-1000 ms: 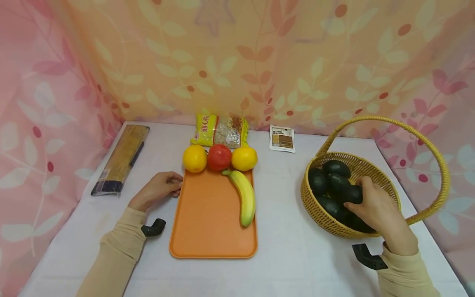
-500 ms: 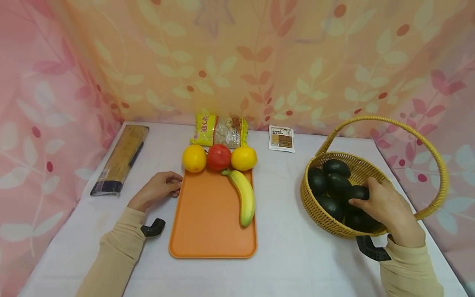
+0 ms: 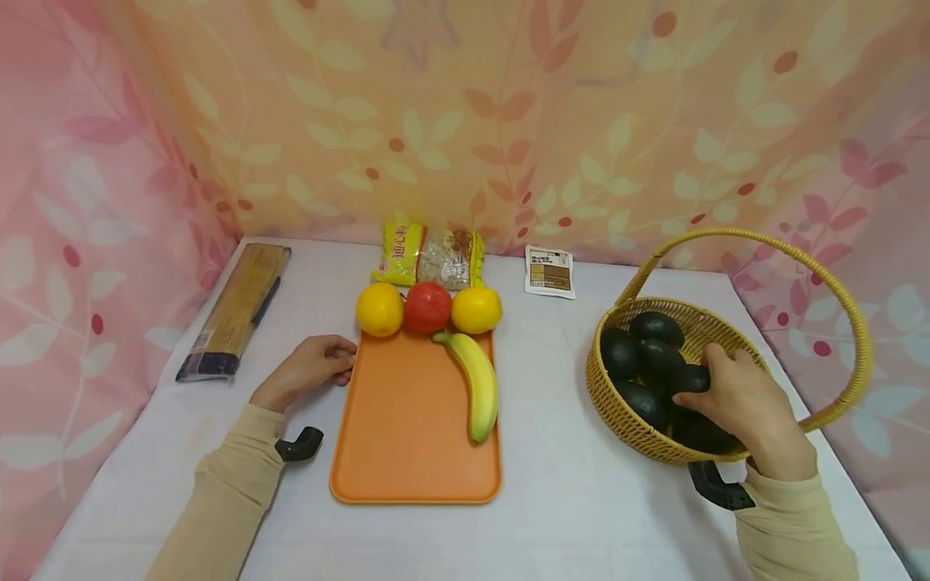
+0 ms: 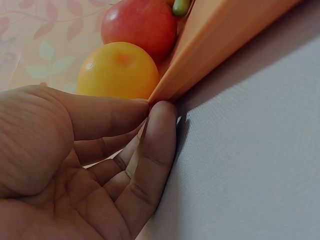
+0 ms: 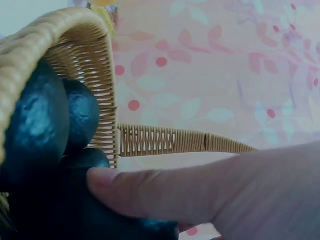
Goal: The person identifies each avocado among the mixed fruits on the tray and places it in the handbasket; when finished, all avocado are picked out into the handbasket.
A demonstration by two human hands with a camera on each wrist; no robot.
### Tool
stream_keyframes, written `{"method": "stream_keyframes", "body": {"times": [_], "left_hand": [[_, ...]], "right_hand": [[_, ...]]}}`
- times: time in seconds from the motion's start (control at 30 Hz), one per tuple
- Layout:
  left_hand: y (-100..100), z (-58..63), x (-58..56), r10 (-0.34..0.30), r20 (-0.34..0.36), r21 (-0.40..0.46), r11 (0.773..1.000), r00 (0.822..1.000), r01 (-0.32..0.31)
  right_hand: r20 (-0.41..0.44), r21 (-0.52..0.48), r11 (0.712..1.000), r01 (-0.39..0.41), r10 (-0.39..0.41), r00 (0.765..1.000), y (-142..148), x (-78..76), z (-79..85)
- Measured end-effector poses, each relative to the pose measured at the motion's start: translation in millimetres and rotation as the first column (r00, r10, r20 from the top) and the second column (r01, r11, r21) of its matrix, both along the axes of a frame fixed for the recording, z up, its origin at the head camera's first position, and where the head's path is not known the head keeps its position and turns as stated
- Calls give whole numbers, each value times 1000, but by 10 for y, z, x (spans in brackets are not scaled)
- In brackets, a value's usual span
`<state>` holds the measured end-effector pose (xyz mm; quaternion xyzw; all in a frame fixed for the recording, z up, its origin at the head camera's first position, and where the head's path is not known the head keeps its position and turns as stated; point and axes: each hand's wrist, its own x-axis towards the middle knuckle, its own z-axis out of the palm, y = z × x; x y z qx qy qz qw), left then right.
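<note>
My left hand (image 3: 308, 371) pinches the left rim of an orange tray (image 3: 414, 420) between thumb and fingers; the left wrist view shows the tray's edge (image 4: 200, 60) at the fingertips. A banana (image 3: 475, 387) lies along the tray's right side. Across its far end sit a round red fruit (image 3: 428, 307) and two yellow fruits, one on the left (image 3: 380, 309) and one on the right (image 3: 476, 310). Inside a wicker basket (image 3: 617, 424), my right hand (image 3: 748, 403) grips a dark avocado (image 3: 690, 378). Several other avocados (image 3: 645, 403) lie around it. In the right wrist view, the thumb (image 5: 140, 192) presses on its dark skin.
The basket's tall handle (image 3: 770, 236) arches over its right side, close to my right wrist. Behind the tray lies a yellow-ended clear food bag (image 3: 432, 257), with a small white-brown packet (image 3: 550, 272) to its right. A long flat package (image 3: 236, 315) lies far left.
My right hand shifted slightly right with the gripped avocado, then back left, staying within the basket. The left hand and the tray have stayed in place.
</note>
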<state>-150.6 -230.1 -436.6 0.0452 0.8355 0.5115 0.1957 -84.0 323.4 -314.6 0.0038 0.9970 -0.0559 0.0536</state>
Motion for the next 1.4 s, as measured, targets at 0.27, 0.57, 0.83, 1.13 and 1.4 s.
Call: {"method": "stream_keyframes", "body": {"times": [0.27,0.57,0.83,1.13,1.4], "left_hand": [[-11,-39,6,17,15,3,1000,1000,-17],[1,2,2,27,11,-11,1000,1000,-26],[21,-8,1,33,19,3,999,999,-33],[12,-25,-21,37,19,-8,999,999,-37],[29,-22,-13,39,28,3,999,999,-39]], "right_hand": [[-14,-62,995,77,-78,997,53,27,-47],[-365,-146,977,152,-196,910,96,-22,-56],[-529,-134,990,49,-113,841,203,-151,-344],[-405,-97,993,-69,24,914,300,-258,-522],[-253,-76,995,-66,44,966,337,-266,-569]]}}
